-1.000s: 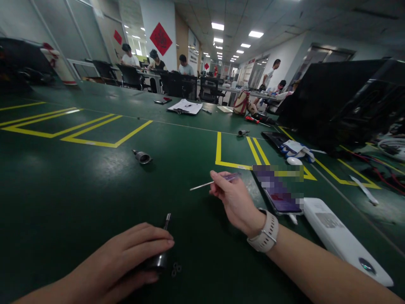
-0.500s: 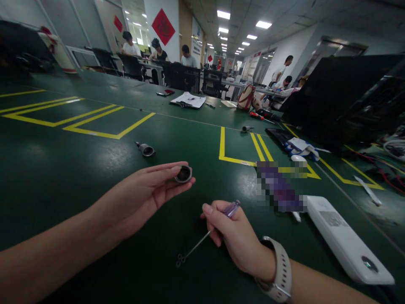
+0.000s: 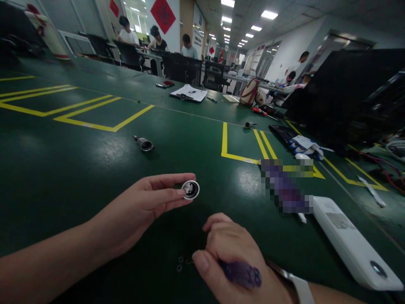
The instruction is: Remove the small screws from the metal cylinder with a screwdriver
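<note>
My left hand pinches a small round metal connector part between thumb and fingers, its open end turned toward me above the green table. My right hand is closed round a small screwdriver with a clear purple handle; its tip points down at a few tiny dark rings or screws lying on the table just left of the hand.
A second metal connector part lies further out on the table, and a third sits inside yellow floor-tape lines. A white power bank and a blurred phone lie to the right. Gloves, papers and seated people are at the back.
My right hand has drawn back toward me and turned the screwdriver down onto the small parts. My left hand has lowered slightly and turned the metal part's open end toward me.
</note>
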`<state>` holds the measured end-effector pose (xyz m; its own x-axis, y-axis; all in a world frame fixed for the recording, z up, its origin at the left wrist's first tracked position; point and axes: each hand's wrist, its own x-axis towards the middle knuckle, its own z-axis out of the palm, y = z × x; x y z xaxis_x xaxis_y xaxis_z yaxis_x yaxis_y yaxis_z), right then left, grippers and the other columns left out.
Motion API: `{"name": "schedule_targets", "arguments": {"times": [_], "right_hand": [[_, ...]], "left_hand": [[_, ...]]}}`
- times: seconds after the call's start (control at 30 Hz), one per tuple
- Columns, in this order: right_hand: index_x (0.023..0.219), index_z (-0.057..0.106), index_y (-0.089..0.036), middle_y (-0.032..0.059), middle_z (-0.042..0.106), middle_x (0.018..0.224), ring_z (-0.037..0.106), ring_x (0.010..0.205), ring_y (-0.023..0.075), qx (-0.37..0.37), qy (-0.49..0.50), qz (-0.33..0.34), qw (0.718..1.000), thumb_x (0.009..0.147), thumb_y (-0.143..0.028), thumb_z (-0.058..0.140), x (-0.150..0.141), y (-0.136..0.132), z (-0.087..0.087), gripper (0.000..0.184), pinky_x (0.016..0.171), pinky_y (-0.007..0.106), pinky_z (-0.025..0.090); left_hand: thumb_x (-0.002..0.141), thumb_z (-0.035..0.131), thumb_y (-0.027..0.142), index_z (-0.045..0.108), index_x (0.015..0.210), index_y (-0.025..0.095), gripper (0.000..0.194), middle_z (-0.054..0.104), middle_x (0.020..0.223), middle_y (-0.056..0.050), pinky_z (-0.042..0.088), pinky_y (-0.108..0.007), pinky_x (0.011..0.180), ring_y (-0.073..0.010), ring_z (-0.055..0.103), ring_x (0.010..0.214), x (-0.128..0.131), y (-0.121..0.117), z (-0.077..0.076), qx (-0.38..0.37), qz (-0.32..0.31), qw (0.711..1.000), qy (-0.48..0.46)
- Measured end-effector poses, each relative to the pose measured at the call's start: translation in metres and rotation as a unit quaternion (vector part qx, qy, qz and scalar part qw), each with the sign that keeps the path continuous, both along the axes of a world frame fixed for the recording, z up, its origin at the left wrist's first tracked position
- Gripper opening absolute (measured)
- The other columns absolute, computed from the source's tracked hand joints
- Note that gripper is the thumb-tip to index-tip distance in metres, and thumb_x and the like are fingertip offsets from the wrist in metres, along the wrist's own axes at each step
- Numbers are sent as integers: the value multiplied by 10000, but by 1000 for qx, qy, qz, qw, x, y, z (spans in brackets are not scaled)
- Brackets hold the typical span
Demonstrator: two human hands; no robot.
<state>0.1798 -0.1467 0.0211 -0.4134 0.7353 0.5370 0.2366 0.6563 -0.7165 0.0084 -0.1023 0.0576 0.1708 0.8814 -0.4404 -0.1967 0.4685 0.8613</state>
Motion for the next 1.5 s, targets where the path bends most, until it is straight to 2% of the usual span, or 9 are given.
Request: {"name": "schedule_targets", "arguments": {"times": [0.13,0.27,0.4,0.5,0.63,0.9,1.1,1.5], "right_hand": [[584,353,-195,-62,342,485,386,463,75,43,19,-1,999,890,-249,383,7,3,1,312,675,293,484],[649,444,-182,-45,435,497,443,470,76,97,16,-19,995,915,-256,364,18,6,17,288,691,319,492],[690,484,-167,-24,508,525,488,500,84,144,-29,-36,989,903,-238,408,23,9,27,238,748,353,481],[690,493,-166,-22,518,523,498,502,88,171,-53,-44,983,881,-210,445,19,11,25,201,739,335,480],[677,501,-167,-23,525,515,498,504,90,192,-66,-53,978,880,-202,456,11,13,18,211,718,310,472],[630,496,-169,-24,525,501,477,523,100,215,-100,-61,970,871,-218,481,5,10,13,246,716,307,441],[593,500,-158,-20,521,486,461,506,93,224,-110,-62,966,875,-214,485,1,11,15,288,707,301,431],[599,502,-168,-22,518,481,457,510,100,230,-115,-66,964,887,-225,455,0,10,15,297,700,307,443]], "left_hand": [[678,702,165,695,978,197,302,727,962,-59,499,-274,863,-209,652,948,1,-1,-1,0,-11,999,39],[665,716,224,684,1010,221,346,725,970,-46,450,-344,929,-233,637,980,3,-2,-3,14,-23,997,76],[630,728,244,686,1009,225,382,732,930,-46,488,-348,850,-247,654,924,3,-5,-6,26,-48,994,90],[618,729,248,689,996,245,380,732,931,-29,514,-301,763,-230,662,890,4,-7,-7,31,-60,993,96],[610,728,232,704,945,249,336,735,915,-10,509,-256,739,-207,660,886,6,-9,-9,65,-45,991,110],[571,726,159,735,799,229,239,727,962,-23,514,-266,775,-209,659,886,12,-10,-9,107,12,989,105],[536,710,119,730,689,209,178,736,906,-29,514,-260,771,-207,656,885,16,-9,-9,109,49,988,100],[562,709,124,739,728,208,188,729,951,-38,508,-284,823,-210,654,904,16,-10,-9,102,34,989,98]]}}
